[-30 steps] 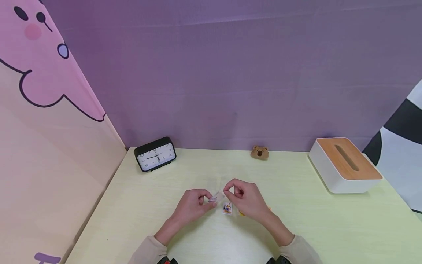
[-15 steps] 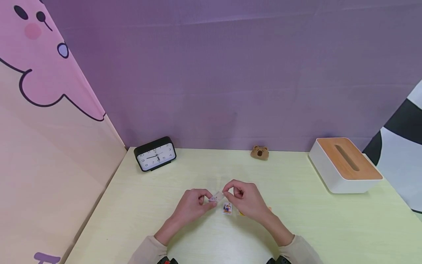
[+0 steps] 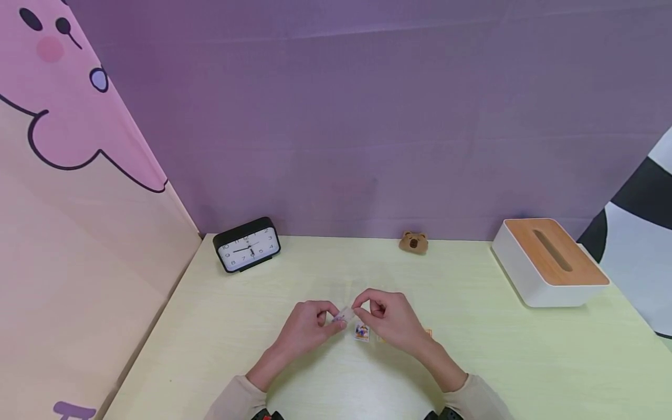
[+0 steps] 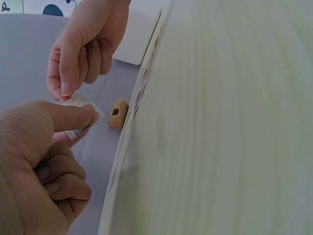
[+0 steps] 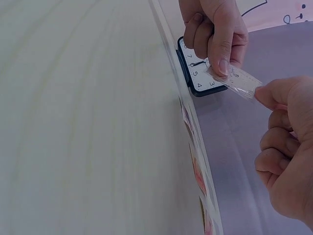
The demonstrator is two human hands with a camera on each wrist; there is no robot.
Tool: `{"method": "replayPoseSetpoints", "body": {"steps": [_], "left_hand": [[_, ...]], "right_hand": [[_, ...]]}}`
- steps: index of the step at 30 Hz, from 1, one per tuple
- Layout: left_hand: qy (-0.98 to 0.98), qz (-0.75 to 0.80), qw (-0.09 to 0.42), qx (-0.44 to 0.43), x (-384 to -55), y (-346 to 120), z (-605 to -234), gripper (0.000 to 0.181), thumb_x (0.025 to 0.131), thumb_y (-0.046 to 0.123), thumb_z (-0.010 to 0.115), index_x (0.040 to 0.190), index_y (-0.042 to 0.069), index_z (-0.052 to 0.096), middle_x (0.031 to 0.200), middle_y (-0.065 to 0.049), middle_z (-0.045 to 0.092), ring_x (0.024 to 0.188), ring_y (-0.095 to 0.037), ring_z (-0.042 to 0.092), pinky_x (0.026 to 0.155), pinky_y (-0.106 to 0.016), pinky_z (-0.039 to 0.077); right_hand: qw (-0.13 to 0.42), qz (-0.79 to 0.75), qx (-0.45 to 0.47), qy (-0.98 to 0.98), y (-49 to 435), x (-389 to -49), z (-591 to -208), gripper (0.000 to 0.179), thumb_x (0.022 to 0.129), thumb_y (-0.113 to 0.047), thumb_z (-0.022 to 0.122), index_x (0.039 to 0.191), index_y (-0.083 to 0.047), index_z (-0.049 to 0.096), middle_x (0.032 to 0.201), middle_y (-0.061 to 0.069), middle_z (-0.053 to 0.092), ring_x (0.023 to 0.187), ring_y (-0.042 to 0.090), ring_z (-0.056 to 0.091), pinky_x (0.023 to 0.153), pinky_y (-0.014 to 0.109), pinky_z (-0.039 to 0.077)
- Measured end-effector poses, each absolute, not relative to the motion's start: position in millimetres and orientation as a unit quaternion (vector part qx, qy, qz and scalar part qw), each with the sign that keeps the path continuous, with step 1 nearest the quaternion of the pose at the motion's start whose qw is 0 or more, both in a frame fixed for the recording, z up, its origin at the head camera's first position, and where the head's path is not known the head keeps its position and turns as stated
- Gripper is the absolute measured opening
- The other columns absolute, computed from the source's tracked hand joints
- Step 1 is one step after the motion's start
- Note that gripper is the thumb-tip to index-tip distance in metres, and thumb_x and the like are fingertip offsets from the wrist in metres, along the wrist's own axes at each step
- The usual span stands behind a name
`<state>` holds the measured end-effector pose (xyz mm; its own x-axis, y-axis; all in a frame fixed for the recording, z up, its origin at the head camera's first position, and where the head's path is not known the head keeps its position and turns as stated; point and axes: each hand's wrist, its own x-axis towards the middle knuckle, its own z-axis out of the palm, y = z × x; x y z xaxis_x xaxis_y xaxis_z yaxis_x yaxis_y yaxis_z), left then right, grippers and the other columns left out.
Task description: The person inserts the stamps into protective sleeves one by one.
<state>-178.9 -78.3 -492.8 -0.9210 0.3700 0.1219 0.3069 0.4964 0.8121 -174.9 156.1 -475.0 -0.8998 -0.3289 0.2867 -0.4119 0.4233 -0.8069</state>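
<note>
A small, thin clear plastic packet with faint print (image 3: 344,315) is stretched between both hands, above the table. My left hand (image 3: 308,324) pinches its left end between thumb and index finger. At the opposite end, the thumb and index finger of my right hand (image 3: 390,316) pinch a corner, and the right wrist view shows the see-through packet (image 5: 242,84) spanning the gap. The other fingers of both hands are curled in. Just below the packet lies a small colourful picture card (image 3: 361,331). Bits of an orange-yellow piece (image 3: 429,332) peek out behind my right hand, mostly hidden.
On the pale wooden table (image 3: 210,338), a black alarm clock (image 3: 248,246) stands at the back left. A brown bear-face figure (image 3: 413,242) sits by the back edge. A white tissue box with a wooden lid (image 3: 551,262) is at the right.
My right hand has shifted slightly left and towards me, closer to my left hand. The left hand keeps its place and its pinch on the packet.
</note>
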Motion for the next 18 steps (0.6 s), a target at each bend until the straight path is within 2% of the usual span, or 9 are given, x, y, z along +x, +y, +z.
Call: {"method": "replayPoseSetpoints", "body": {"steps": [9,18], "left_hand": [[0.865,0.463,0.022,0.192,-179.4,-77.6,-493.9,0.010,0.098,0.019,0.087,0.097,0.011,0.082,0.059,0.012,0.029,0.054,-0.004,0.027,0.054,-0.022,0.026],[0.844,0.505,0.025,0.177,-177.0,-74.1,-492.5,0.010,0.099,0.017,0.086,0.097,0.009,0.080,0.061,0.010,0.030,0.056,-0.004,0.028,0.057,-0.022,0.029]], "right_hand": [[0.072,0.489,0.184,-0.849,157.1,-176.3,-475.2,0.015,0.099,-0.004,0.082,0.100,-0.019,0.079,0.062,-0.012,0.032,0.055,0.001,0.030,0.061,0.023,0.034],[0.024,0.502,0.144,-0.852,154.8,-176.0,-473.7,0.007,0.099,-0.012,0.083,0.094,-0.016,0.081,0.061,-0.009,0.035,0.056,0.003,0.033,0.062,0.025,0.032]]}}
